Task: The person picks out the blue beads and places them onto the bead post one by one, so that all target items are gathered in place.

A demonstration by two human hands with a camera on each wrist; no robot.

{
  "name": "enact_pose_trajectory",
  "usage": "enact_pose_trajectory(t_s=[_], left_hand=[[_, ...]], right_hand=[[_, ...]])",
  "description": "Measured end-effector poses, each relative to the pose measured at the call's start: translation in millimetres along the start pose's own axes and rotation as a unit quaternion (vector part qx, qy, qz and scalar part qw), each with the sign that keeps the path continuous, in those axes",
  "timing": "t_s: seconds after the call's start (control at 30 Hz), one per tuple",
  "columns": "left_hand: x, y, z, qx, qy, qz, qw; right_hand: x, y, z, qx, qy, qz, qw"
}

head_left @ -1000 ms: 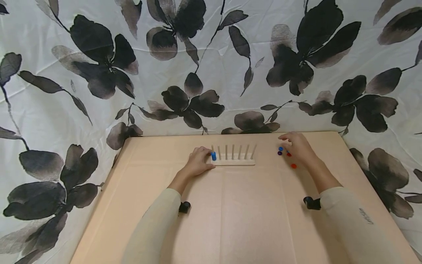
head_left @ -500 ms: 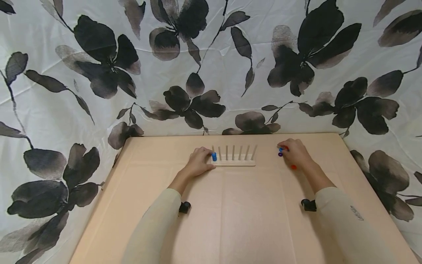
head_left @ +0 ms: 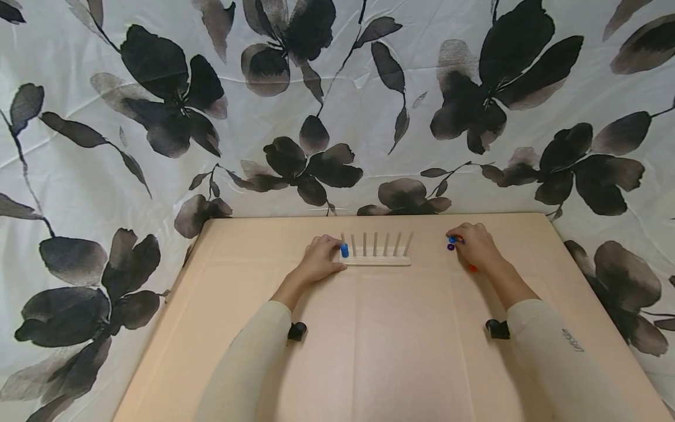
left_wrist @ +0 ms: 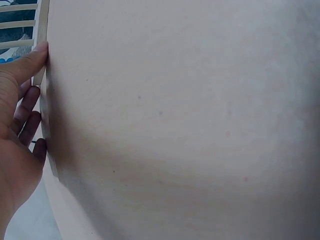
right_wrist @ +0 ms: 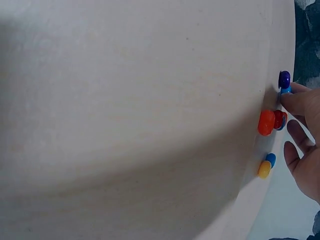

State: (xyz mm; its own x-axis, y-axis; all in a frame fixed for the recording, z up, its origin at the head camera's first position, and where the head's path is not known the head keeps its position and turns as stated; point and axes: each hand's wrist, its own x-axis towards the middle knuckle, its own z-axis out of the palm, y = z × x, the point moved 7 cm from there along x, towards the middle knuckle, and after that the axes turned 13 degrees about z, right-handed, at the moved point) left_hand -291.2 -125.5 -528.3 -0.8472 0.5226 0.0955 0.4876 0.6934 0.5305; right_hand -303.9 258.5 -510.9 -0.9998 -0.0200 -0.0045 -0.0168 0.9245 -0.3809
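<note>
My left hand grips the left end of a pale wooden peg rack; in the left wrist view its thumb lies on the rack's near edge. Blue beads are stacked on the leftmost peg, and the other pegs are bare. Off to the right, my right hand pinches a small blue bead between thumb and finger, low at the table. Touching or close beside it is a purple bead. An orange-red bead and a darker red bead lie below the thumb in the right wrist view.
A yellow bead and another blue bead lie near the right hand's lower fingers, hidden under the hand in the head view. The light tabletop ends at a floral cloth behind the rack.
My right hand has come down from above the beads, and its fingertips now close on the blue one. It covers beads that showed earlier. The left hand keeps its hold on the rack.
</note>
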Motion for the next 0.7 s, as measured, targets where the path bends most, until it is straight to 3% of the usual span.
enact_pose_trajectory(t_s=[0.7], left_hand=[[2.8, 1.9, -0.9, 0.005, 0.001, 0.001, 1.0]], right_hand=[[1.9, 5.0, -0.5, 0.006, 0.007, 0.0, 1.0]])
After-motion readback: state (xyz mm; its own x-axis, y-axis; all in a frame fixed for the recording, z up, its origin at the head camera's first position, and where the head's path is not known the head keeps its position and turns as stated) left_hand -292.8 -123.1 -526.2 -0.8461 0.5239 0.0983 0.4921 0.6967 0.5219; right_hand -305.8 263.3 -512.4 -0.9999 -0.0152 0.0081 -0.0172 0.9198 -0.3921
